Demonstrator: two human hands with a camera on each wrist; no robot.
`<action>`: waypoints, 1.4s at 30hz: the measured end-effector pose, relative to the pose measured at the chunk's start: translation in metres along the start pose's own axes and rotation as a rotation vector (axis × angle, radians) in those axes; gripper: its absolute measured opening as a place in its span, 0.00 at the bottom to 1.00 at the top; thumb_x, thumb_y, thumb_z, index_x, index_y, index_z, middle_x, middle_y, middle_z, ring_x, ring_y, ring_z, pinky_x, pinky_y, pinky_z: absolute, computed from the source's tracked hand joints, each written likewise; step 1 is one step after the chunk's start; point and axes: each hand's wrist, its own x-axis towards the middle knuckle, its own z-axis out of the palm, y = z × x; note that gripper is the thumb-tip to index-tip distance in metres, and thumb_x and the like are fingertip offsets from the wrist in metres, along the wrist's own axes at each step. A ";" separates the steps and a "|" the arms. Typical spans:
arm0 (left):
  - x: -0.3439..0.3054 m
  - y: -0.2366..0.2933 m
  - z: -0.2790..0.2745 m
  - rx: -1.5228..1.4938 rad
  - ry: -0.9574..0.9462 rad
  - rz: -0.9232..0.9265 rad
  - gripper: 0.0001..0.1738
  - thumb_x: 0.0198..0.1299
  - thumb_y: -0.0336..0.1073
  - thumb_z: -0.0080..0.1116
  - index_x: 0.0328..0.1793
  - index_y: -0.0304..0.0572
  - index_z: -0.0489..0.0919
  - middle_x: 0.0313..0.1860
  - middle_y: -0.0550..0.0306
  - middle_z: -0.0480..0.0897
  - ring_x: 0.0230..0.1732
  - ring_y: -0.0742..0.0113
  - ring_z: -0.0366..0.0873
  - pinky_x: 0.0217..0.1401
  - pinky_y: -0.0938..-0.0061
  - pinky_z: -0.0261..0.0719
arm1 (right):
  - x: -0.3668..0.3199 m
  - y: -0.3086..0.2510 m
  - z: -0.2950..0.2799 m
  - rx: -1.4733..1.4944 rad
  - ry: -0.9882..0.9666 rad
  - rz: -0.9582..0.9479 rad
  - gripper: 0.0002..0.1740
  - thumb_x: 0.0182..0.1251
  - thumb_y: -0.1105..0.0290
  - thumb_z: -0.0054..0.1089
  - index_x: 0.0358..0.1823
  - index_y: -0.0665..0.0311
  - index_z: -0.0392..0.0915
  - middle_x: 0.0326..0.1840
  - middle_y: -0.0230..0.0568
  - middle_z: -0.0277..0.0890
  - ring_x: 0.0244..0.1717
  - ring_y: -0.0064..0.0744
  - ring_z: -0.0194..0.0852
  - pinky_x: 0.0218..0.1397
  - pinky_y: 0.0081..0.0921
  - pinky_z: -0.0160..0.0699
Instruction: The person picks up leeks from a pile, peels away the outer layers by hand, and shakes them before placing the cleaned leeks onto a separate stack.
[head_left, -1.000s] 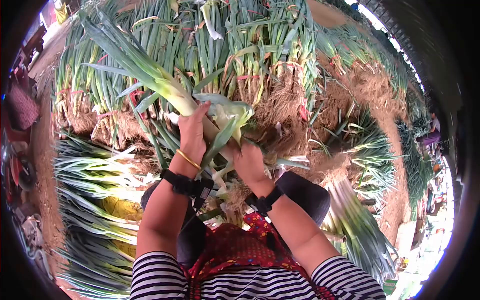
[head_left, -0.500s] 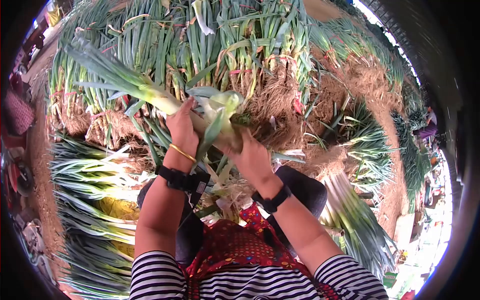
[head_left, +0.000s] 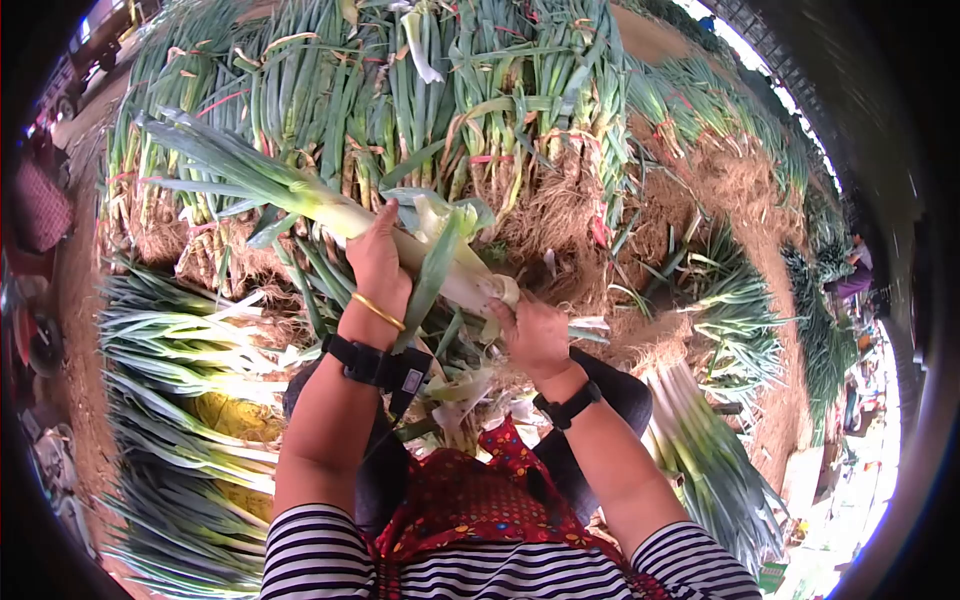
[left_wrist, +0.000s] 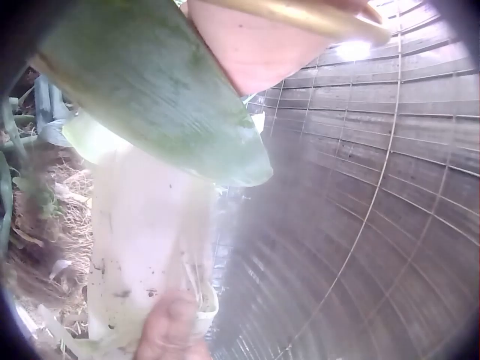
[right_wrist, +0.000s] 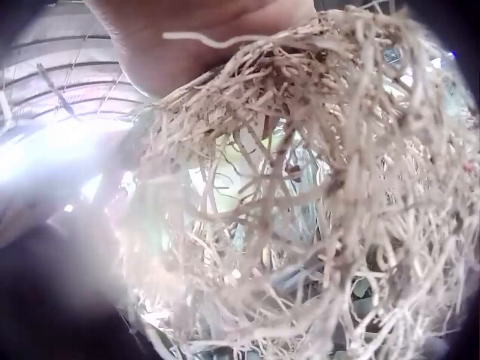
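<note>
A thick leek lies diagonally in the head view, green leaves at upper left and white base at lower right. My left hand grips its middle. At the base my right hand pinches, thumb on a loose pale outer layer. A folded green leaf hangs across the stalk. The left wrist view shows the white stalk with specks of dirt and my right thumb against it. Tangled roots fill the right wrist view, below my right hand.
Tied leek bundles stand in rows across the back, roots toward me. More leeks are stacked at the left, and a bundle leans by my right knee. Loose peelings lie between my legs. Another person is at the far right.
My right hand has moved right and slightly down toward the root end, uncovering more of the white base. My left hand keeps its hold on the stalk.
</note>
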 end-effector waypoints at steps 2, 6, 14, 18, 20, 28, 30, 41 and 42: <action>-0.001 0.001 0.000 0.008 0.005 0.000 0.11 0.49 0.30 0.67 0.33 0.38 0.74 0.25 0.59 0.75 0.24 0.68 0.71 0.27 0.71 0.71 | 0.001 -0.001 0.001 0.071 0.015 0.037 0.23 0.66 0.53 0.49 0.25 0.66 0.75 0.20 0.52 0.72 0.23 0.51 0.74 0.24 0.41 0.71; -0.022 0.012 0.011 0.075 0.062 -0.140 0.21 0.48 0.32 0.66 0.45 0.34 0.70 0.36 0.53 0.75 0.30 0.62 0.73 0.33 0.64 0.74 | -0.014 0.034 0.018 -0.387 -0.013 -0.204 0.13 0.60 0.67 0.51 0.44 0.59 0.75 0.28 0.41 0.70 0.29 0.45 0.73 0.28 0.39 0.70; -0.010 0.000 0.009 0.077 -0.040 0.090 0.11 0.47 0.31 0.67 0.32 0.40 0.75 0.25 0.62 0.75 0.23 0.72 0.71 0.26 0.75 0.70 | 0.008 0.008 -0.024 0.632 -0.327 0.390 0.17 0.63 0.65 0.55 0.45 0.72 0.76 0.38 0.50 0.77 0.40 0.39 0.75 0.46 0.32 0.70; -0.015 0.009 0.007 0.087 -0.121 0.023 0.11 0.47 0.33 0.68 0.31 0.41 0.75 0.23 0.64 0.74 0.22 0.73 0.70 0.25 0.76 0.69 | -0.026 0.035 0.014 0.891 -0.353 0.508 0.17 0.67 0.67 0.51 0.50 0.73 0.72 0.48 0.56 0.70 0.45 0.37 0.72 0.47 0.30 0.70; -0.024 0.018 0.009 0.083 -0.170 -0.002 0.12 0.47 0.33 0.68 0.32 0.41 0.75 0.24 0.64 0.74 0.23 0.74 0.70 0.25 0.76 0.69 | -0.028 0.037 0.016 0.808 -0.367 0.424 0.18 0.66 0.68 0.51 0.52 0.74 0.71 0.51 0.56 0.68 0.46 0.38 0.72 0.48 0.30 0.70; -0.024 0.025 0.004 -0.020 -0.461 -0.203 0.12 0.52 0.34 0.64 0.41 0.47 0.73 0.24 0.67 0.71 0.23 0.74 0.67 0.25 0.76 0.68 | -0.023 0.028 -0.003 0.928 -0.508 0.298 0.19 0.60 0.75 0.54 0.53 0.73 0.72 0.44 0.47 0.75 0.44 0.35 0.75 0.47 0.31 0.72; -0.027 0.030 0.004 -0.094 -0.525 -0.219 0.16 0.51 0.33 0.64 0.43 0.47 0.71 0.24 0.66 0.70 0.23 0.74 0.66 0.26 0.77 0.66 | -0.030 0.050 0.010 0.951 -0.487 0.279 0.19 0.59 0.75 0.55 0.52 0.73 0.72 0.43 0.47 0.75 0.43 0.35 0.75 0.47 0.30 0.72; -0.031 0.051 -0.004 -0.443 -1.190 -0.318 0.14 0.51 0.31 0.57 0.43 0.49 0.67 0.22 0.66 0.65 0.20 0.76 0.60 0.25 0.77 0.61 | -0.031 0.027 0.072 1.080 -0.373 0.216 0.18 0.55 0.76 0.56 0.49 0.71 0.74 0.41 0.45 0.76 0.42 0.32 0.75 0.45 0.30 0.74; -0.032 0.052 -0.004 -0.374 -1.123 -0.281 0.14 0.50 0.30 0.57 0.43 0.48 0.68 0.22 0.65 0.66 0.20 0.75 0.61 0.25 0.77 0.61 | -0.029 0.023 0.077 1.089 -0.361 0.215 0.18 0.55 0.76 0.56 0.49 0.71 0.74 0.40 0.44 0.76 0.42 0.32 0.75 0.45 0.30 0.74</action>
